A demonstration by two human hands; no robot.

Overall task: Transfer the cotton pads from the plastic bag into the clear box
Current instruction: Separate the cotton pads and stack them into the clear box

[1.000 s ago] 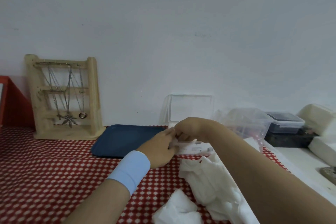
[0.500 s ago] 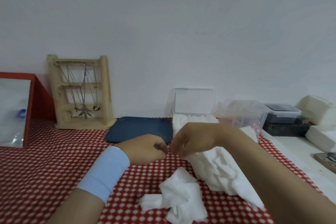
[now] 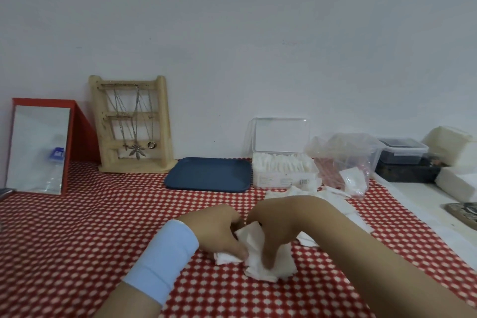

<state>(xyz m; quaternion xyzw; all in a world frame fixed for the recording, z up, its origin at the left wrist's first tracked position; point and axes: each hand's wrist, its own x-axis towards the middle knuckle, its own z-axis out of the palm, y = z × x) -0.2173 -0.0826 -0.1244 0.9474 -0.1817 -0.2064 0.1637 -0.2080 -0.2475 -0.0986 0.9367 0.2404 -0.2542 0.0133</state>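
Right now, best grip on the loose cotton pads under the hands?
Squeeze the cotton pads from above by opposite side edges, where the left hand and right hand flank them: a loose, flat heap on the cloth, so a one-sided pinch would likely shed some.

- The clear box (image 3: pixel 284 162) bore a front label (image 3: pixel 273 179) with a barcode (image 3: pixel 304 181) (its print was too small and blurred to read).
- No other writing was legible.

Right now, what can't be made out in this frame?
Head view: how many cotton pads lie under the left hand and right hand, which cover them.
Head view: clear box label print, too small.
Head view: dark object at right, cut off by the edge.
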